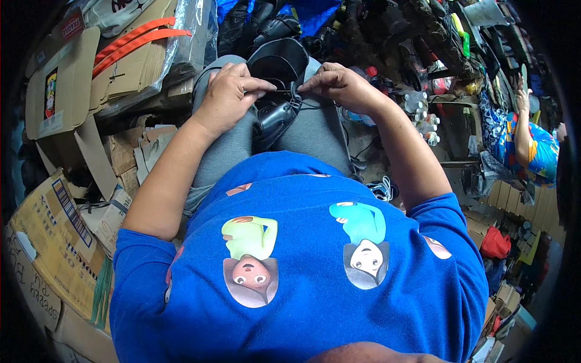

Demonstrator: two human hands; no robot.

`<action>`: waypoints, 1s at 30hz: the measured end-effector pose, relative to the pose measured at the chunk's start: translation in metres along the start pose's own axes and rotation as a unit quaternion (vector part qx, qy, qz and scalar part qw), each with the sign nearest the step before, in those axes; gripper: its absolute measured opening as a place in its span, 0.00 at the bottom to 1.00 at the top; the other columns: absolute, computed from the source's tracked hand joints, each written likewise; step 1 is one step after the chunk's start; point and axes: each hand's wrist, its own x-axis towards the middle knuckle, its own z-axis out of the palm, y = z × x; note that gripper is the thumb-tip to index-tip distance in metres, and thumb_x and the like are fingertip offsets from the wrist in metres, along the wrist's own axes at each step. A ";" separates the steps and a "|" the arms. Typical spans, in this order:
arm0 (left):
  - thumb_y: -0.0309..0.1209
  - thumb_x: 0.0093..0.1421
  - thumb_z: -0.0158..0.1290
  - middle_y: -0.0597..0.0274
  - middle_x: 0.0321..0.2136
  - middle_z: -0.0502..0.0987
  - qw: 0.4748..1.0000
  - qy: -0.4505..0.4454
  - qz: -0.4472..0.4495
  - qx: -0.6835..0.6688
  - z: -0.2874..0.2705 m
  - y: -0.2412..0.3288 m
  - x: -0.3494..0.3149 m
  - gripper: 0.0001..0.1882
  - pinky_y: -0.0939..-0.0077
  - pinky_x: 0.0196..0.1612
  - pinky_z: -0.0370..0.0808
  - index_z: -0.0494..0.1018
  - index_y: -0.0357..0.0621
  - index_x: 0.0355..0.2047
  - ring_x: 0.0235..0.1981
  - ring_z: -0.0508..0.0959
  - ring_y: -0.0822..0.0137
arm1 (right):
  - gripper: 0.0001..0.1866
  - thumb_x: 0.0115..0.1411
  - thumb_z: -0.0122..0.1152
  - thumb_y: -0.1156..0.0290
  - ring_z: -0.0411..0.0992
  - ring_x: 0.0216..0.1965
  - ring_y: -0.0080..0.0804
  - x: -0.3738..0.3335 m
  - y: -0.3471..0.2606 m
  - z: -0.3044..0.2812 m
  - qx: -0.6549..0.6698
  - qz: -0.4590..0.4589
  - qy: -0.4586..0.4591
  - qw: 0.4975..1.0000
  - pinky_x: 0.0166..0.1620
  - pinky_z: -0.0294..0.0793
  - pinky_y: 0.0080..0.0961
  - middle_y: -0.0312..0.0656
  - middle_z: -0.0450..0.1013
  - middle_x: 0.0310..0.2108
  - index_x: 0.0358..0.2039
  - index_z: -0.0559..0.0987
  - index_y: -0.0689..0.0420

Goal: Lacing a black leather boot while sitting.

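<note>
A black leather shoe (275, 112) lies between my knees on my grey trousers, its sole (279, 59) turned away from me. My left hand (229, 97) rests on the shoe's left side and pinches a thin dark thread or lace (284, 91). My right hand (339, 85) pinches the other end of that thread just right of the shoe's upper. The thread runs taut between the two hands above the shoe. My blue printed shirt fills the lower part of the view.
Flattened cardboard boxes (66, 97) and orange straps (136, 37) pile up at my left. More dark shoes (266, 24) lie ahead. Small bottles (423, 115) stand at the right, and a seated person in a patterned garment (532, 145) is at the far right.
</note>
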 end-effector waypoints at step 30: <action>0.26 0.49 0.57 0.68 0.26 0.69 0.995 -0.071 0.072 0.000 0.006 -0.006 0.024 0.08 0.67 0.44 0.61 0.80 0.55 0.30 0.34 0.70 0.65 | 0.16 0.53 0.59 0.79 0.70 0.37 0.25 0.010 -0.004 -0.003 0.034 0.022 -0.070 0.997 0.45 0.69 0.21 0.36 0.73 0.31 0.41 0.83 0.47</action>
